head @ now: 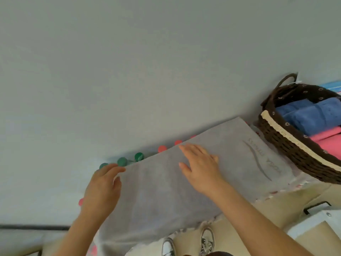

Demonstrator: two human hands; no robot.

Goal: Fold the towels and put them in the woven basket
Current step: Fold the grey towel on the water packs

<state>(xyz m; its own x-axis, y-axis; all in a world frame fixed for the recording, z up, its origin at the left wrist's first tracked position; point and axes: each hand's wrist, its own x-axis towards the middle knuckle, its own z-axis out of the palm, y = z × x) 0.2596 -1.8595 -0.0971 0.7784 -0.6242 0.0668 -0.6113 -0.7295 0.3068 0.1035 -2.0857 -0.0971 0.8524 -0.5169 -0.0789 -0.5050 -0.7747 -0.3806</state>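
A grey towel (230, 163) with a wavy logo lies spread flat on the table against the wall. My right hand (199, 163) rests flat on its middle, fingers straight and spread. My left hand (103, 187) is at the towel's left edge, fingers loosely bent beside the cloth; whether it pinches the edge I cannot tell. At the right stands the dark brown woven basket (287, 150) with a cream trim, holding a folded blue towel (310, 115) and a folded pink towel (328, 141).
Green dots (121, 161) and red dots (162, 148) of a patterned tablecloth show along the wall behind the towel. The grey wall (147, 71) fills the upper view. Below the table edge are my shoes (206, 241) on a beige floor and a white cabinet (317, 226).
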